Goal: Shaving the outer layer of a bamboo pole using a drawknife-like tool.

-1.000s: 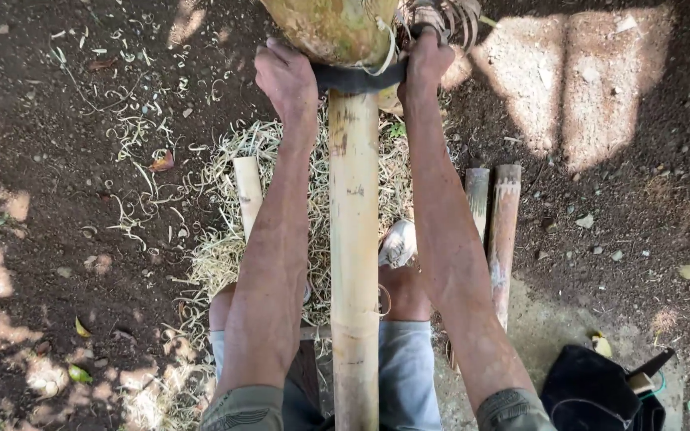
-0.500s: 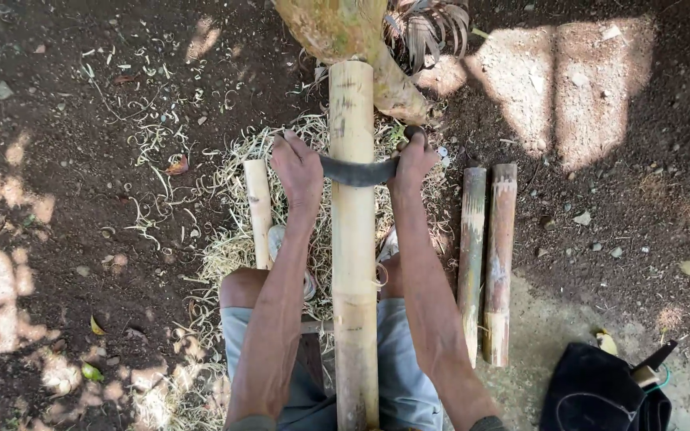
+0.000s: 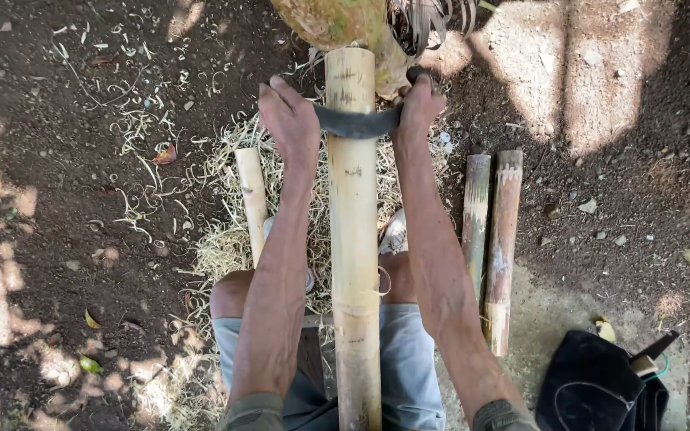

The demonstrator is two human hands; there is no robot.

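A long pale bamboo pole [image 3: 353, 231] runs from between my knees up to a tree trunk [image 3: 337, 20] at the top. A dark curved blade [image 3: 357, 121] lies across the pole near its far end. My left hand [image 3: 291, 120] grips the blade's left end and my right hand [image 3: 418, 108] grips its right end. Both arms are stretched forward along the pole.
A short bamboo piece [image 3: 251, 199] lies left of the pole on a heap of pale shavings [image 3: 225, 247]. Two more bamboo pieces [image 3: 490, 239] lie on the right. A dark bag [image 3: 600, 383] with a tool handle sits at the lower right. Dirt ground surrounds everything.
My hands and the blade were at the pole's far end, came back toward me along it, and now sit further up the pole again.
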